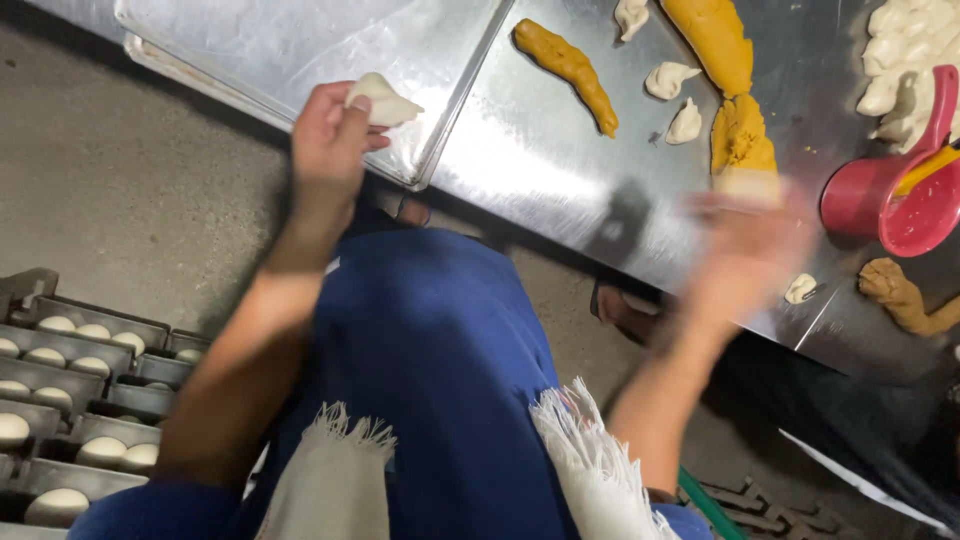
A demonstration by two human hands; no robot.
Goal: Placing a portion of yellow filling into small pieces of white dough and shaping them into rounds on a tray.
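1. My left hand [330,135] is pinched shut around a small, pale, folded piece of white dough [383,100]. The thumb and fingers close on its lower left edge, and its pointed end sticks out to the right, above the corner of the shallow steel tray [300,45].
2. The dough piece looks light and soft. It holds its folded shape in my grip, yet I judge that it would dent or tear under a hard squeeze, and its floury skin may be a little tacky rather than slippery.
3. I judge the thick folded edge to be the best place to hold it, using fingertips only and keeping off the thin pointed tip, which would stretch.
4. My right hand [745,255] is blurred over the front edge of the stainless steel worktable [540,150]. It sits just below a block of orange-yellow filling paste [742,140], whose pale lower end is near my fingers. I cannot tell how far this hand is open or whether it grips anything.
5. On the table lie a long roll of the same orange paste [567,70], a few small white dough lumps [670,80], and a red plastic scoop [895,195] at the right.
6. On the floor to my left stand metal trays of round white dough balls [70,400].
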